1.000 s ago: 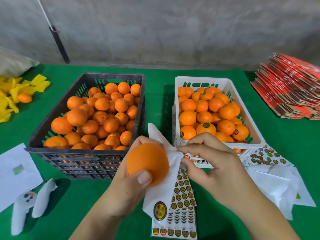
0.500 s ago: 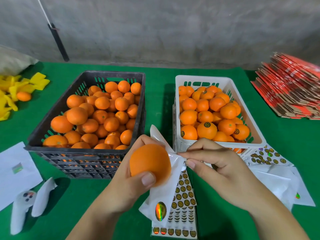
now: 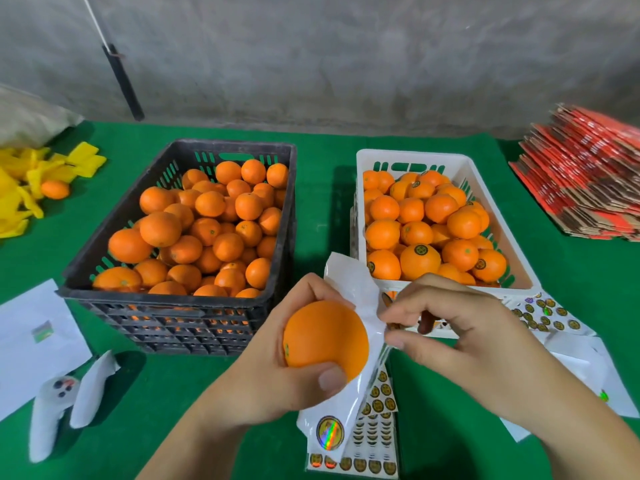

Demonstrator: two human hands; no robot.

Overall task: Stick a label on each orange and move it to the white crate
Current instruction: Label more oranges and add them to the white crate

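Orange (image 3: 325, 337) gripped in left hand (image 3: 277, 372). Right hand (image 3: 460, 337), at its three o'clock, pinches the label sheet (image 3: 349, 292).

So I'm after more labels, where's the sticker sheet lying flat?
In the head view, the sticker sheet lies on the green table at bottom centre, beneath the held orange.

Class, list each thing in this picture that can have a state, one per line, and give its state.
Left hand: grips an orange and a backing sheet.
Held orange: lifted, no label visible.
Backing sheet: crumpled, one sticker left near its bottom.
Right hand: fingers pinch at the sheet's edge.
Black crate: full of unlabelled oranges.
White crate: nearly full, several oranges labelled.
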